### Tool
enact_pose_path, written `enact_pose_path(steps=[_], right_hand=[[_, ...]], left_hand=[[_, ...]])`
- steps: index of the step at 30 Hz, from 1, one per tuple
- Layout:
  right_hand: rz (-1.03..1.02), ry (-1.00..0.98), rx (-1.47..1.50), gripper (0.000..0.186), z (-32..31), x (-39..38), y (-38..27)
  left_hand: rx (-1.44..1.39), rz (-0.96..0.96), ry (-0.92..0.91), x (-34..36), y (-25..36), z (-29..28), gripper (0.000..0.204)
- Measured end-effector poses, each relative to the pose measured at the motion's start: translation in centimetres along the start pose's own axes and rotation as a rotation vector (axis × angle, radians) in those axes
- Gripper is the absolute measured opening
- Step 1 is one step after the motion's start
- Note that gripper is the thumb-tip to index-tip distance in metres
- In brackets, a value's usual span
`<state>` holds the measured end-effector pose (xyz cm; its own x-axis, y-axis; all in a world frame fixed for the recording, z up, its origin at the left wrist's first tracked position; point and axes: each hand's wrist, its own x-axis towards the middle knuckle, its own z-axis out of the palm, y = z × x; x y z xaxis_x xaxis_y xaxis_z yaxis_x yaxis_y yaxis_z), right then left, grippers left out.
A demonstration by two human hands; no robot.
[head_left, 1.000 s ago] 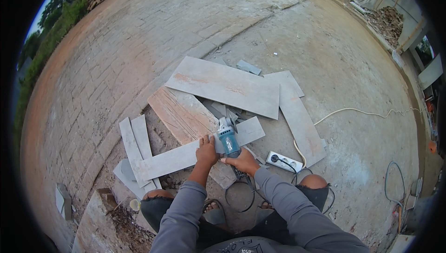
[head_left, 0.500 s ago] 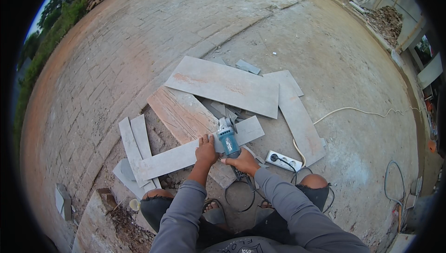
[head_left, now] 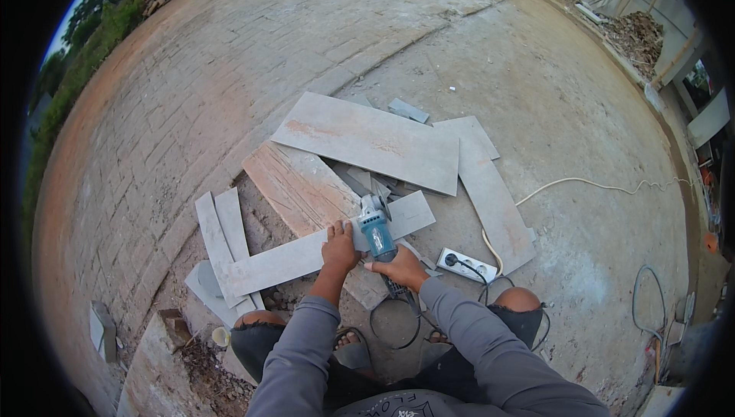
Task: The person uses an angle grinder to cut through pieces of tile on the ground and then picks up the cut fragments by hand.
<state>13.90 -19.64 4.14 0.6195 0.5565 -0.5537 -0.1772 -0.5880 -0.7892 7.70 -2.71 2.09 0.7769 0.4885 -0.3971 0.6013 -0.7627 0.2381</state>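
My right hand (head_left: pixel 400 268) is wrapped round the rear of a teal angle grinder (head_left: pixel 376 235). The grinder's grey head and disc sit at the far edge of a long, narrow grey tile strip (head_left: pixel 279 264). Just left of the grinder, my left hand (head_left: pixel 341 247) bears down on that strip, its fingers bent over the far edge. Under the strip lies a wooden board (head_left: pixel 295 187) with reddish dust and scored lines. Whether the disc touches the strip cannot be made out.
A large grey tile (head_left: pixel 371 141) lies beyond the board, with another tile (head_left: pixel 498 206) to its right. Narrow offcuts (head_left: pixel 218 233) are at the left. A white power strip (head_left: pixel 467 264) with a black plug stands near my right knee. A pale cable (head_left: pixel 566 180) runs right.
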Motion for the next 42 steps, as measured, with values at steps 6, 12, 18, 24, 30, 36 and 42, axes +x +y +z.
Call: enact_pose_path(steps=[6,12,18,24,30,36,42], right_hand=[[0.011,0.001,-0.02,0.071,-0.1,-0.3,0.0],[0.017,0.016,-0.031,0.073,0.0,-0.4,0.3],[0.018,-0.007,-0.056,0.074,0.1,-0.4,0.5],[0.032,0.023,-0.104,0.075,-0.1,-0.8,0.0],[-0.02,-0.001,-0.036,0.072,-0.4,-0.5,-0.5],[-0.059,0.01,0.027,0.063,0.4,1.8,1.2],[-0.053,0.01,0.059,0.059,0.5,2.2,1.1]], left_hand=[[0.0,-0.005,-0.007,0.0,0.0,0.0,0.097],[-0.021,-0.027,-0.07,-0.2,0.4,-0.8,0.096],[-0.021,-0.026,-0.067,-0.1,0.2,-0.6,0.096],[0.001,0.009,-0.001,0.0,0.0,-0.1,0.096],[0.0,0.029,0.019,0.0,-0.2,0.0,0.094],[0.02,0.046,0.049,0.3,-0.5,0.7,0.092],[0.008,0.033,0.01,0.1,-0.3,0.2,0.089]])
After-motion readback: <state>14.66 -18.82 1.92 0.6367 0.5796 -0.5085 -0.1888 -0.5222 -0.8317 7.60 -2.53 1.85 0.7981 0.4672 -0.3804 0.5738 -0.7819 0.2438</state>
